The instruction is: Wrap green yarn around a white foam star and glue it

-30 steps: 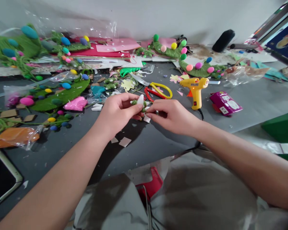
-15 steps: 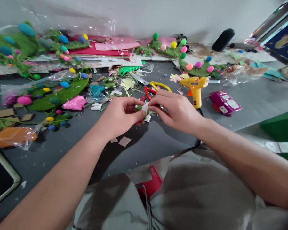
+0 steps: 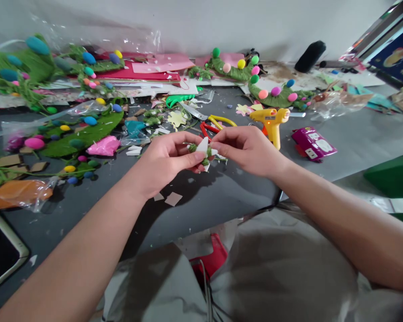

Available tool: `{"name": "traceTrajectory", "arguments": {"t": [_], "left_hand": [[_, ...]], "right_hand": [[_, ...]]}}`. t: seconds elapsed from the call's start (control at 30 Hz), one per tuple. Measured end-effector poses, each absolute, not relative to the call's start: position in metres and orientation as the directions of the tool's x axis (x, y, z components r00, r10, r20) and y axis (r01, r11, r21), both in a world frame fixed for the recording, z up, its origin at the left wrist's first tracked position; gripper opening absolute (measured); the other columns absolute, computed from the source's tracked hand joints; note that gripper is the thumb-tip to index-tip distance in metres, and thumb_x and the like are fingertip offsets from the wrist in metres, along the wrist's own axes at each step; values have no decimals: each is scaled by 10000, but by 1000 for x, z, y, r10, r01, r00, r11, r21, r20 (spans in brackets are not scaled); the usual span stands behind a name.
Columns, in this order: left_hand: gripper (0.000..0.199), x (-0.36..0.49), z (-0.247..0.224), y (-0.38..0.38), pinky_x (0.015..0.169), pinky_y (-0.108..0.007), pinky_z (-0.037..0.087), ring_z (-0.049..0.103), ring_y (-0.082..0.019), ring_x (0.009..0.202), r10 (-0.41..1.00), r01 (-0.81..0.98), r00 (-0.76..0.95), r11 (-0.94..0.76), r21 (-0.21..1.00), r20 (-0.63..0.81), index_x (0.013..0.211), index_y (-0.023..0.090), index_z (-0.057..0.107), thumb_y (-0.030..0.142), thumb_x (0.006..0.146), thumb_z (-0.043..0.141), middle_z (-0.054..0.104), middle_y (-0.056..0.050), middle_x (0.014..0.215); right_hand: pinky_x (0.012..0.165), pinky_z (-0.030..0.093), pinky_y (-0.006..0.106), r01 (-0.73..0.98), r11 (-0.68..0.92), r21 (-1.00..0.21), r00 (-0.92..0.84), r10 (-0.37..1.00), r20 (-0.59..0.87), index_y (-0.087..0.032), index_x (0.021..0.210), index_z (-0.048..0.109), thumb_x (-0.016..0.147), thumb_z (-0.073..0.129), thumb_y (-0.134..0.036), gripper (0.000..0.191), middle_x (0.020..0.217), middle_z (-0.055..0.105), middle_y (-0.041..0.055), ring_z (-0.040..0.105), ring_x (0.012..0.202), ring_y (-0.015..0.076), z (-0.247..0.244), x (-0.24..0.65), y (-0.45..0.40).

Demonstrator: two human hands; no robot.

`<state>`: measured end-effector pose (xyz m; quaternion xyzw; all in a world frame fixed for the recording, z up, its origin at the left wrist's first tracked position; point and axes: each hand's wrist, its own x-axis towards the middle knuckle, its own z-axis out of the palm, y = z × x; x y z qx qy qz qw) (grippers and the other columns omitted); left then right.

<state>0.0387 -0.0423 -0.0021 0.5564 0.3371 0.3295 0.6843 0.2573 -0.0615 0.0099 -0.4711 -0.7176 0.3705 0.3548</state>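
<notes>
Between my hands is a small white star-shaped piece [image 3: 202, 145], partly wrapped in green yarn [image 3: 208, 154]. My left hand [image 3: 164, 161] grips it from the left, thumb pressed on its front and fingers behind. My right hand [image 3: 251, 150] pinches at its right side with thumb and forefinger; the exact bit between those fingertips is hidden. Just beyond the hands lie scissors with red and yellow handles [image 3: 221, 120]. A yellow glue gun [image 3: 272, 120] stands to the right, its small orange light showing.
Green leaf shapes with colored balls [image 3: 83, 136] cover the left side, near a pink packet [image 3: 104, 146] and an orange packet [image 3: 20, 193]. A purple packet [image 3: 314, 144] lies right. Paper scraps [image 3: 173, 199] sit in front. A tablet-like device [image 3: 2, 250] is at lower left.
My right hand has shifted and its fingers have moved slightly right, so more of the white piece and green yarn shows. My left hand keeps its grip.
</notes>
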Motion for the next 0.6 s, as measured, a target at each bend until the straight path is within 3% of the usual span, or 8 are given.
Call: {"name": "traceTrajectory", "arguments": {"t": [0.2, 0.37, 0.5, 0.6], "left_hand": [[196, 41, 2, -45, 629, -211, 569, 700, -114, 672, 866, -88, 488, 172, 981, -108, 991, 166, 739, 198, 816, 821, 743, -25, 865], [211, 44, -2, -44, 619, -246, 579, 700, -133, 654, 904, -92, 404, 188, 978, -135, 982, 158, 747, 189, 787, 823, 748, -31, 847], [187, 45, -9, -42, 601, -245, 571, 696, -142, 625, 932, 0, 345, 121, 993, -114, 959, 168, 763, 204, 785, 820, 739, -19, 735], [179, 45, -11, -41, 594, -240, 561, 693, -147, 624, 935, 120, 349, 23, 993, -64, 953, 177, 773, 257, 801, 820, 735, -17, 702]], "right_hand": [[542, 353, 243, 377, 210, -902, -342, 937, 76, -124, 904, 733, 885, 736, -378, 255, 719, 630, -3, 460, 612, 83, 4, 255, -61], [522, 322, 239, 467, 217, -857, -350, 935, 46, -125, 818, 741, 923, 664, -284, 206, 625, 569, -31, 402, 574, 71, 1, 248, -67], [630, 418, 241, 571, 343, -746, -362, 921, 146, -144, 856, 772, 919, 654, -204, 147, 760, 709, -1, 549, 667, 92, 1, 244, -74], [698, 445, 263, 660, 494, -567, -430, 866, 254, -152, 881, 772, 908, 642, -146, 133, 837, 730, 21, 622, 758, 127, 3, 245, -78]]}}
